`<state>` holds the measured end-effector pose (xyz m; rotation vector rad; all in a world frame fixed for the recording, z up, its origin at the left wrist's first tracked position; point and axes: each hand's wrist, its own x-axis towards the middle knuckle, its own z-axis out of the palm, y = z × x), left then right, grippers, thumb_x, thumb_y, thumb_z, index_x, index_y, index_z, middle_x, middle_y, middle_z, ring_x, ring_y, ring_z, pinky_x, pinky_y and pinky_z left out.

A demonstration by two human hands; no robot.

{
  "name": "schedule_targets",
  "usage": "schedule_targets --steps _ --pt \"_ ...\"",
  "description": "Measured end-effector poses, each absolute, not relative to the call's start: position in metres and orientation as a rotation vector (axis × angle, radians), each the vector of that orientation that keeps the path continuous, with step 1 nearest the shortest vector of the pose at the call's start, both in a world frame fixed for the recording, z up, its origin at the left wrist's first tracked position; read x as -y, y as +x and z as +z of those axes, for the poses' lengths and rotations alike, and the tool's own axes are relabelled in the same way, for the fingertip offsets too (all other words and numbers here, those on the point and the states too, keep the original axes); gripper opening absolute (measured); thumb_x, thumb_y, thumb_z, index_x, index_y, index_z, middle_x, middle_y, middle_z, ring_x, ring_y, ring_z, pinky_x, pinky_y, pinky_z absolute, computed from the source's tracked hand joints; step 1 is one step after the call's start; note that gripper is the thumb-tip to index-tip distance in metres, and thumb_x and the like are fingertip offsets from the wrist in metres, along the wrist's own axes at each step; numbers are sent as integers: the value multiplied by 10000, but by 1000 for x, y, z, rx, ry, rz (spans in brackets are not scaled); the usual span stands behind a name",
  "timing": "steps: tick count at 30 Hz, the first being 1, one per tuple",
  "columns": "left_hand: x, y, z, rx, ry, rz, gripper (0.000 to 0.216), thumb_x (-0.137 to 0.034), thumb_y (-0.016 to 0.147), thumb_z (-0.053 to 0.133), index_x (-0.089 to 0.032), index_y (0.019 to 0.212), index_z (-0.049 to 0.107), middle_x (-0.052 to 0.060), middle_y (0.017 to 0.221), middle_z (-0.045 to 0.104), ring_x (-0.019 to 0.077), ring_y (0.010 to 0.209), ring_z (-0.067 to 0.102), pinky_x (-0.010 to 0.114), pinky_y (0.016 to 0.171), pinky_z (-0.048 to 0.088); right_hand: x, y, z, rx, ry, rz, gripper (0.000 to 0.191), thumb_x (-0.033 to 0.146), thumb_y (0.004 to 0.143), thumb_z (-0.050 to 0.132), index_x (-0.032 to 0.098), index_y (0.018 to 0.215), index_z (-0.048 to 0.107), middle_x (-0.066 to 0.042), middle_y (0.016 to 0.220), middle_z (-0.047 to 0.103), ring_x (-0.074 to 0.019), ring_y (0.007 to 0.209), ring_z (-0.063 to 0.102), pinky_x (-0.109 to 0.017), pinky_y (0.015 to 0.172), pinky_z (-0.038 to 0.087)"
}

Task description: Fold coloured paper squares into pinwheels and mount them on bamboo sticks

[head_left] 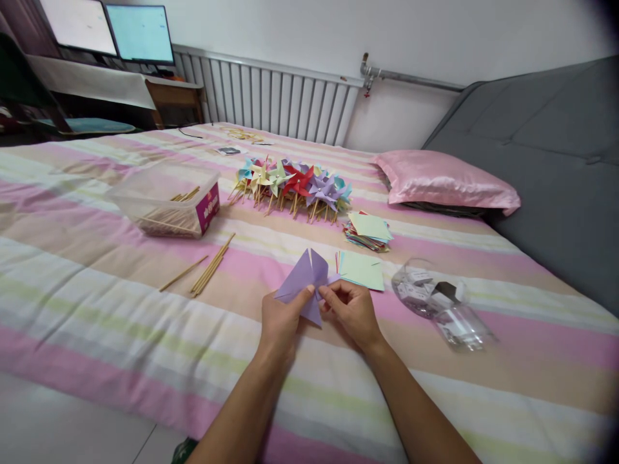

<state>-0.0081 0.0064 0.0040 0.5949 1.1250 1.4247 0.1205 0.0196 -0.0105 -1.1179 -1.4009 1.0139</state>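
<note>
A partly folded purple paper pinwheel is held just above the striped bedsheet. My left hand pinches its lower left edge, fingers closed. My right hand pinches its centre from the right, fingers closed too. A small stack of cut paper squares with a pale green one on top lies just beyond my right hand. Loose wooden sticks lie to the left.
A row of finished colourful pinwheels lies further back, with another stack of coloured paper beside it. A clear box with sticks sits at the left, a clear bag of small parts at the right, and a pink pillow behind.
</note>
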Motion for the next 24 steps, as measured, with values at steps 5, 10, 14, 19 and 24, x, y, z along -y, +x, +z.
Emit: schedule_targets --steps 5,10,14,19,24 --pt "-7 -7 5 -1153 607 1401 277 -286 544 831 -91 707 722 46 636 672 136 564 586 245 543 467 -20 121 -12 1391 -1118 1012 261 370 791 659 167 633 614 -2 555 613 -128 510 585 -241 523 475" --pt "-7 -7 5 -1190 605 1390 277 -291 538 830 -96 702 721 41 637 672 135 564 581 242 541 458 -19 119 -9 1432 -1114 952 259 350 790 661 170 609 614 -4 546 615 -125 504 571 -240 525 464" --pt "-7 -7 6 -1216 577 1396 271 -275 523 830 -95 687 711 41 625 670 145 561 585 247 535 456 -17 119 -6 1486 -1097 869 243 327 789 662 176 602 624 -10 560 623 -127 515 571 -240 523 459" --pt "-8 -8 7 -1134 509 1396 256 -264 541 814 -95 696 701 33 615 662 149 559 590 265 556 474 -16 120 -6 1516 -1047 827 202 337 771 681 184 645 649 -21 604 644 -137 534 584 -252 528 464" --pt "-7 -9 7 -1074 510 1387 251 -259 546 816 -96 699 702 44 652 681 152 581 606 264 583 482 -16 119 -6 1483 -1074 818 228 331 789 659 185 616 628 -15 576 631 -139 530 583 -254 535 474"
